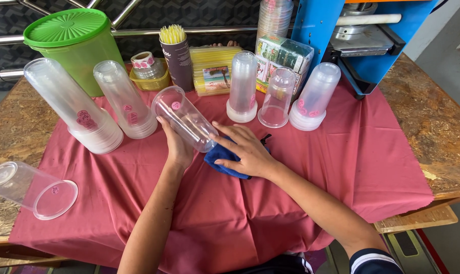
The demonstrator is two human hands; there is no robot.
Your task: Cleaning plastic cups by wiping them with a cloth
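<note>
My left hand (176, 146) grips a tilted stack of clear plastic cups (184, 117) from below, the stack's closed end pointing up and left. My right hand (245, 150) lies on a blue cloth (225, 163) at the stack's lower end, its fingers touching the cups' mouth. Both hands are over the red tablecloth (311, 167).
Upside-down cup stacks stand at the left (72, 104), (124, 99) and at the back (242, 86), (277, 97), (313, 96). One stack (29, 190) lies at the left edge. Behind stand a green lidded container (76, 45), a cup of yellow straws (177, 57), packets (213, 70), and a blue machine (362, 35).
</note>
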